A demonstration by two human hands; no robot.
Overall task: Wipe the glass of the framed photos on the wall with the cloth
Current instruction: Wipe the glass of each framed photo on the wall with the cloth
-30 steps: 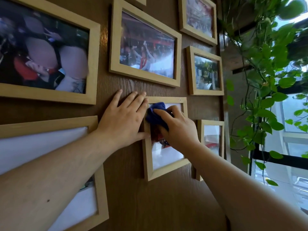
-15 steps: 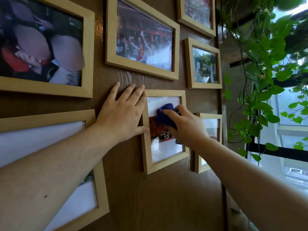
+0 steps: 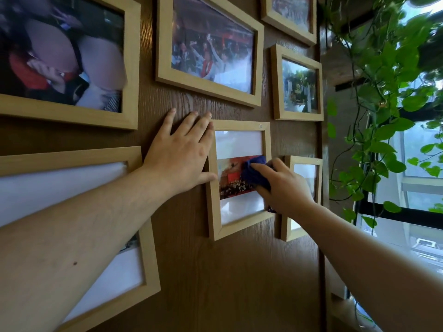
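A small upright wooden frame (image 3: 239,227) hangs in the middle of the brown wood wall, with a red photo behind its glass. My right hand (image 3: 282,188) presses a dark blue cloth (image 3: 255,171) against the right half of that glass, over the photo. My left hand (image 3: 181,153) lies flat on the wall, fingers spread, its thumb and forefinger touching the frame's left edge.
Several more wooden framed photos hang around: a large one (image 3: 130,68) upper left, one (image 3: 208,85) above the hands, one (image 3: 297,115) upper right, a narrow one (image 3: 287,226) just right, a big one (image 3: 148,259) lower left. A leafy vine (image 3: 383,130) trails beside the window (image 3: 419,212).
My right hand has slid the cloth from the glass's upper left corner down and to the right, uncovering the white top and the photo. My left hand stayed put on the wall.
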